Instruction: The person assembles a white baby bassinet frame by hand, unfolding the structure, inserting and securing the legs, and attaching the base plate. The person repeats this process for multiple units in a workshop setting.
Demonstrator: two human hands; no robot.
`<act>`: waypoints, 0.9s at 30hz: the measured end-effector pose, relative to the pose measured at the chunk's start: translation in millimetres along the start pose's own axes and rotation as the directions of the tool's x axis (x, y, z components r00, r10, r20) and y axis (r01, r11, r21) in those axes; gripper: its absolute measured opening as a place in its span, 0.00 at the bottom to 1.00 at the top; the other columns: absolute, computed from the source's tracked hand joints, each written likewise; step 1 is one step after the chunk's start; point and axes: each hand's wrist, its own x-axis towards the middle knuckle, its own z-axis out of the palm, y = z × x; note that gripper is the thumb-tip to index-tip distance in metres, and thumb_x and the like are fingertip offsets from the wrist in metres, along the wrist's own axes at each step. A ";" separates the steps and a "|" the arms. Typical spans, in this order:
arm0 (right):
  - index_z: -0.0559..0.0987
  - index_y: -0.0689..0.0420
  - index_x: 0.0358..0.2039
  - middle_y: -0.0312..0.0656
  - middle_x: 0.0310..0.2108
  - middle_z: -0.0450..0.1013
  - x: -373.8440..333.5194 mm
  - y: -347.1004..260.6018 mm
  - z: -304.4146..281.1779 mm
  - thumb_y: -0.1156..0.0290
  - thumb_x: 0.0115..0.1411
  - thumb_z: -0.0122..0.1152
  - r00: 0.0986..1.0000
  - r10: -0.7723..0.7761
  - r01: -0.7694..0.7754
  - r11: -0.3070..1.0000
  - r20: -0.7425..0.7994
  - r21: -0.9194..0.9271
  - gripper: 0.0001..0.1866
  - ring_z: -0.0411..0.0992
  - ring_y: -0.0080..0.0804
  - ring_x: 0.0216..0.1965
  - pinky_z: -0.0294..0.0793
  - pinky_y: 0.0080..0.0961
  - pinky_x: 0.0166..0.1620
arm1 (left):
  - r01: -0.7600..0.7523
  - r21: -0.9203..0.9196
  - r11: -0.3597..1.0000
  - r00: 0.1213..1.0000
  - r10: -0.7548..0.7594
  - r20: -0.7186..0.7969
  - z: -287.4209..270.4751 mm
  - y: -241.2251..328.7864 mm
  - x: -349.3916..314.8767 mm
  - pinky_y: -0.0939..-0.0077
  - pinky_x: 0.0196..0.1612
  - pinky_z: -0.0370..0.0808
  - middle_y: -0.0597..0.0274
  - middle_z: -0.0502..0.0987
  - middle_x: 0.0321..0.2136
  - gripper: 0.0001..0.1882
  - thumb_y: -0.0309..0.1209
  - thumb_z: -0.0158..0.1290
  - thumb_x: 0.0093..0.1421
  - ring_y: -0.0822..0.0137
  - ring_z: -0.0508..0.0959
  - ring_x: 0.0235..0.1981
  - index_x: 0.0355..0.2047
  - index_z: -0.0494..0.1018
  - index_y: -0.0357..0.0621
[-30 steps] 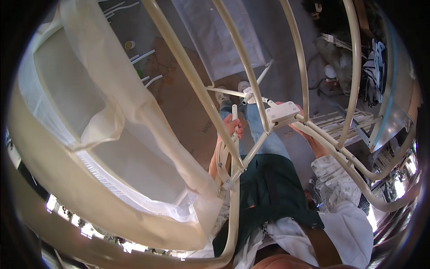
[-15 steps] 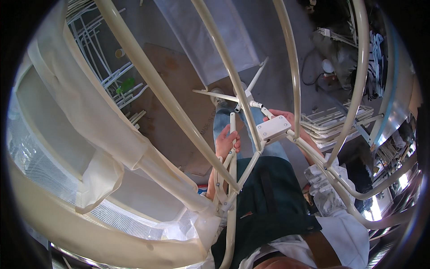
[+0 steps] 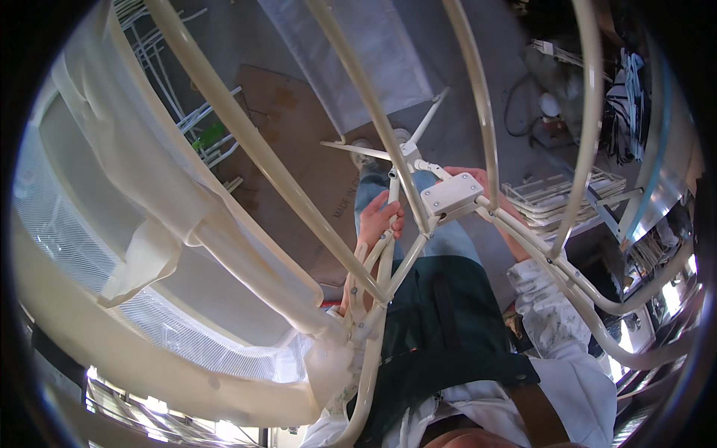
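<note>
My left hand is wrapped round a cream metal tube of a large tubular frame. The tube's upper end meets or overlaps a white branched connector piece with two long legs; I cannot tell whether it is seated. My right hand is closed round another tube end on the connector's right side, partly hidden behind a white screwed box. Long curved cream tubes pass in front of both hands. Cream fabric with a mesh strip hangs on the frame at left.
A grey fabric panel lies beyond the connector, near a brown cardboard sheet on the floor. White tube frames lie at far left and in a stack at right. A metal-edged surface stands far right.
The tube ends at both hands have come up against the connector's stubs, where gaps showed before. My left hand has moved slightly up; the frame and fabric have shifted left in view.
</note>
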 end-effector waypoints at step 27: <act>0.77 0.62 0.41 0.47 0.31 0.75 86.0 -66.2 51.0 0.73 0.48 0.62 0.662 -0.036 0.743 -0.100 0.749 -0.661 0.18 0.74 0.44 0.37 0.78 0.37 0.37 | -0.189 0.485 0.854 0.982 0.151 0.117 -7.4 -0.4 42.2 0.77 0.36 0.78 0.54 0.79 0.40 0.20 0.27 0.53 0.61 0.71 0.78 0.38 0.53 0.71 0.30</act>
